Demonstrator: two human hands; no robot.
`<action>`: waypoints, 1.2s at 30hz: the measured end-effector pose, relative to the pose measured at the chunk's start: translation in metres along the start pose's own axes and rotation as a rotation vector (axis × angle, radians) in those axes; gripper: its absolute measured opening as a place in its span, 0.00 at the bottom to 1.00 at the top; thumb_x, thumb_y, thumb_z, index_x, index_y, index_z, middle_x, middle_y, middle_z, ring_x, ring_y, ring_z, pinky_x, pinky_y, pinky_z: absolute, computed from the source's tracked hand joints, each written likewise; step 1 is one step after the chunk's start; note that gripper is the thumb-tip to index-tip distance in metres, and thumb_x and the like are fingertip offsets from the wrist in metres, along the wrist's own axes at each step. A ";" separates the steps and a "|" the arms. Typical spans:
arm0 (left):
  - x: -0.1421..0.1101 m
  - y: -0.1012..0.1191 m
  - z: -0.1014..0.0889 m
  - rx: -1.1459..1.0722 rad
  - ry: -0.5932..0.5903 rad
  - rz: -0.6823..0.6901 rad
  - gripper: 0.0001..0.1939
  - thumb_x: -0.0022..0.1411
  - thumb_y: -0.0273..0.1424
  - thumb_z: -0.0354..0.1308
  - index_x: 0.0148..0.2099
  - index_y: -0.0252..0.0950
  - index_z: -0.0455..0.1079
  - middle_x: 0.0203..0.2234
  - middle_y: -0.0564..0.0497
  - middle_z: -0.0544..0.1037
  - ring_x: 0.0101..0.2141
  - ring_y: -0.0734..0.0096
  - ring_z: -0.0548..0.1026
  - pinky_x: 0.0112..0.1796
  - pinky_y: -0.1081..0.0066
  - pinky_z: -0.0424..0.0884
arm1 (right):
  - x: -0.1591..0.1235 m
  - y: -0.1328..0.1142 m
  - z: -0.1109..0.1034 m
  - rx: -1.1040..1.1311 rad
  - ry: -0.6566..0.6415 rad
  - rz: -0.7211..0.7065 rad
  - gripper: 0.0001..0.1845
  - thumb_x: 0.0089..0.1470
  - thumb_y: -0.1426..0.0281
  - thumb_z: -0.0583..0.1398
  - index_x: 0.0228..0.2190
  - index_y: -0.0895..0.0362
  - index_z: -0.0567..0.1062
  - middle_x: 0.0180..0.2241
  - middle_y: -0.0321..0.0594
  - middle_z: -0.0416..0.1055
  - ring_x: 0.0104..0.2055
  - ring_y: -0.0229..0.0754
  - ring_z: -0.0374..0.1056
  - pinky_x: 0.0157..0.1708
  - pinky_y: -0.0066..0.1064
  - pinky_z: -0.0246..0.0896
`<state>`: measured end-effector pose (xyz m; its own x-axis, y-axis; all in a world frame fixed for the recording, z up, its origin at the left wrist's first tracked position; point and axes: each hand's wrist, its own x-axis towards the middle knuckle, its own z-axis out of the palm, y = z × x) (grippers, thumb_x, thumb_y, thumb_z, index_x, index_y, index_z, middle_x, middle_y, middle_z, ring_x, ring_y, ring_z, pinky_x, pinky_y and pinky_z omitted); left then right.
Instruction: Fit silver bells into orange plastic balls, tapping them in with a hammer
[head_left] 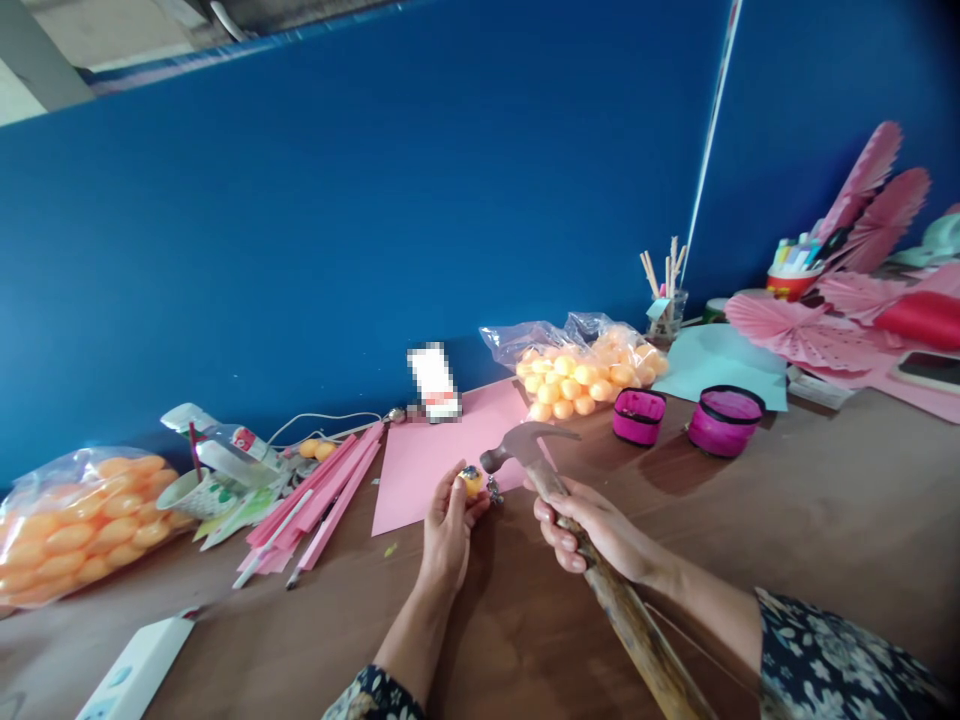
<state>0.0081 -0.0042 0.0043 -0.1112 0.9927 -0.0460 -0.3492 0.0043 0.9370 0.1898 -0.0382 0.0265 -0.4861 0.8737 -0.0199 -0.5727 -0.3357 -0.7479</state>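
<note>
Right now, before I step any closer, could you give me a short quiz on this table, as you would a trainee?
1. Multiple choice. What is the right hand holding?
A) A pair of scissors
B) A claw hammer
C) A paintbrush

2. True or false? The pink paper fans lie to the right of the two magenta containers with black trim.

3. Fill in the missing word. The left hand holds a small yellow ball, and the part of the hammer nearest that ball is its ____.

Key: 1. B; 2. True; 3. head
</note>
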 end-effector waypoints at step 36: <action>0.001 0.001 0.001 0.057 -0.026 0.025 0.20 0.54 0.43 0.53 0.39 0.30 0.66 0.30 0.46 0.73 0.26 0.77 0.72 0.30 0.75 0.69 | -0.010 -0.017 0.008 -0.187 0.151 -0.040 0.14 0.53 0.57 0.51 0.29 0.56 0.62 0.25 0.32 0.58 0.17 0.27 0.50 0.14 0.20 0.50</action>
<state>0.0086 -0.0033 0.0057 -0.0949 0.9954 -0.0143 -0.2935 -0.0142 0.9559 0.1996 -0.0440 0.0448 -0.3528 0.9325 -0.0766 -0.4507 -0.2411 -0.8595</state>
